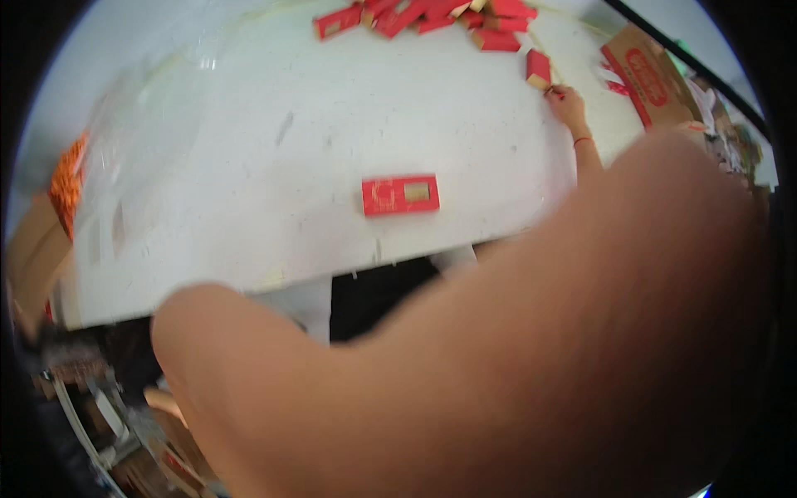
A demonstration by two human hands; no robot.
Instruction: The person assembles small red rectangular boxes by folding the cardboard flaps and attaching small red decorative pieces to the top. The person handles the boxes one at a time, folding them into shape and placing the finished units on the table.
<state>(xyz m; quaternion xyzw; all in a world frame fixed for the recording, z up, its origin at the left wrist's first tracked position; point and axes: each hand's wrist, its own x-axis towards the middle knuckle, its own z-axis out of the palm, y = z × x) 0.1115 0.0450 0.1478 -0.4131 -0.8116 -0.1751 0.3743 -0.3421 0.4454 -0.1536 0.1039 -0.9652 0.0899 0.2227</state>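
A large blurred hand, seemingly my left, covers the lower part of the view close to the camera. Two rounded parts of it point upward; the fingertips and anything they touch cannot be made out. Farther off on the right, my right hand, with a thin red cord at the wrist, rests low over the white table. Its fingers are curled together beside the end of a red box; a small dark thing shows at the fingertips. Near the table's front edge lies another red box with a cut-out window.
Several red boxes lie heaped at the far side. A brown carton with a red mark stands at the far right. Orange material and another brown carton sit at the left edge. Clear plastic sheeting covers the left side.
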